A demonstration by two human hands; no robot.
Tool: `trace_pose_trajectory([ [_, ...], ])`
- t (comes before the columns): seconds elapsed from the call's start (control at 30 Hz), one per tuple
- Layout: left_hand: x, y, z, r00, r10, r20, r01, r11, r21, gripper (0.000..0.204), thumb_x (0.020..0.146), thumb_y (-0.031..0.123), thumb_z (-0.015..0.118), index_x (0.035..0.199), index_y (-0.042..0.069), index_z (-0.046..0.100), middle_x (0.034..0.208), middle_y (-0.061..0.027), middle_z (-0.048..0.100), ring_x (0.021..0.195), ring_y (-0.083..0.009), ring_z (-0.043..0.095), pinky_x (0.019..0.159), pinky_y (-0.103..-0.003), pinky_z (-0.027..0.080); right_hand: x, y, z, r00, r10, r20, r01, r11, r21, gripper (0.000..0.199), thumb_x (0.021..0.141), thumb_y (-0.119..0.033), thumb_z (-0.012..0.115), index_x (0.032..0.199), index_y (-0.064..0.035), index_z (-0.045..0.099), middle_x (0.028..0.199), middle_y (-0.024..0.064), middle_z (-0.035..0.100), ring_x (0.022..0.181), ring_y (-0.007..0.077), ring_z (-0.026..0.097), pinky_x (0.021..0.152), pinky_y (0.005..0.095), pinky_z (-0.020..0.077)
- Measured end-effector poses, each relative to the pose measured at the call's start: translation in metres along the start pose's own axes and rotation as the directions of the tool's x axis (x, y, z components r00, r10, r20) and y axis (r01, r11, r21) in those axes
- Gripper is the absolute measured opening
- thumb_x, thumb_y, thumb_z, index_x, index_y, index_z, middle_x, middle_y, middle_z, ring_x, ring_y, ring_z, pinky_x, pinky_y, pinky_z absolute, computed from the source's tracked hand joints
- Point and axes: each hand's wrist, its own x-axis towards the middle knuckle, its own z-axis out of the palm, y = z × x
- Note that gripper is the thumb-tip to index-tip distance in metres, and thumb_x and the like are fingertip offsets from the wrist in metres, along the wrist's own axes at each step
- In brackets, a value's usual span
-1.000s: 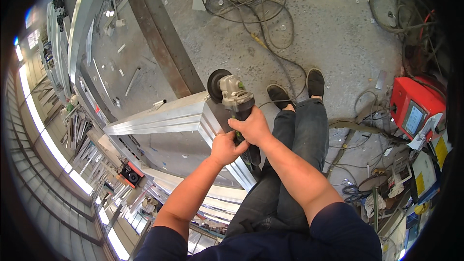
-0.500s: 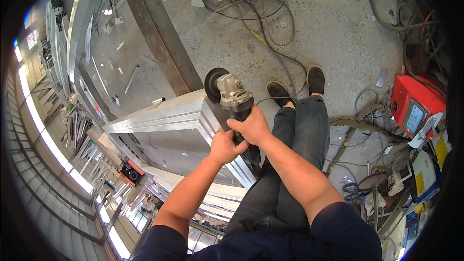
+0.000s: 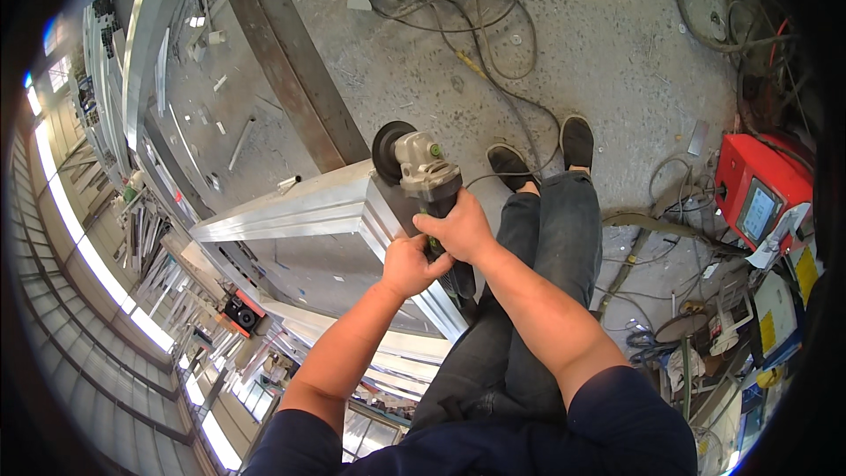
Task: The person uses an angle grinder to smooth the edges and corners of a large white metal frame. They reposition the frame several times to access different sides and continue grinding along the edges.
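Note:
Both my hands are wrapped round the dark body of an angle grinder (image 3: 430, 169), whose silver gear head points away from me. Its round black disc (image 3: 388, 152) is beside the far corner of a metal frame (image 3: 308, 204); whether it touches the metal I cannot tell. My right hand (image 3: 463, 227) grips the body just behind the gear head. Closer to me, my left hand (image 3: 411, 266) closes on the grinder from the left side, the two hands nearly meeting. The fingers under the tool are hidden.
A brown steel beam (image 3: 286, 57) runs from the frame's corner to the far left. Looped cables (image 3: 449, 9) lie on the concrete floor, one passing near my shoes (image 3: 576, 143). At the right stands a red machine with a screen (image 3: 765, 185). Metal lengths (image 3: 154, 251) are stacked left.

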Motion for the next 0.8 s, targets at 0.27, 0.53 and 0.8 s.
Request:
trace_pose_trajectory([
  [0.27, -0.001, 0.001, -0.001, 0.996, -0.071, 0.044, 0.071, 0.997, 0.005, 0.037, 0.077, 0.035, 0.078, 0.082, 0.0, 0.071, 0.066, -0.0135, 0.068, 0.064, -0.0308, 0.068, 0.064, -0.04, 0.054, -0.001, -0.004, 0.0, 0.999, -0.036, -0.003, 0.036, 0.999, 0.004, 0.053, 0.073, -0.023, 0.082, 0.113, 0.0065, 0.064, 0.102, 0.0151, 0.072, 0.09, 0.0217, 0.067, 0.084, 0.0363, 0.0542],
  [0.53, 0.003, 0.015, -0.005, 0.999, -0.041, 0.004, 0.041, 0.999, 0.027, 0.048, 0.082, 0.048, 0.079, 0.079, 0.0, 0.071, 0.06, -0.0124, 0.064, 0.057, -0.0311, 0.066, 0.058, -0.041, 0.052, 0.012, 0.014, -0.005, 0.986, 0.158, -0.045, -0.135, 0.937, 0.323, 0.039, 0.08, -0.015, 0.081, 0.109, 0.0035, 0.063, 0.094, 0.0051, 0.066, 0.081, 0.013, 0.061, 0.072, 0.0308, 0.0513],
  [0.8, 0.003, 0.016, -0.006, 0.994, -0.095, 0.057, 0.094, 0.995, 0.02, 0.047, 0.083, 0.042, 0.082, 0.074, -0.001, 0.065, 0.056, -0.0104, 0.059, 0.052, -0.0271, 0.058, 0.056, -0.039, 0.048, 0.015, 0.012, -0.004, 0.992, 0.125, -0.005, -0.121, 0.97, 0.209, 0.045, 0.079, -0.015, 0.082, 0.114, 0.0048, 0.061, 0.099, 0.0061, 0.066, 0.085, 0.0134, 0.061, 0.076, 0.0306, 0.0521],
])
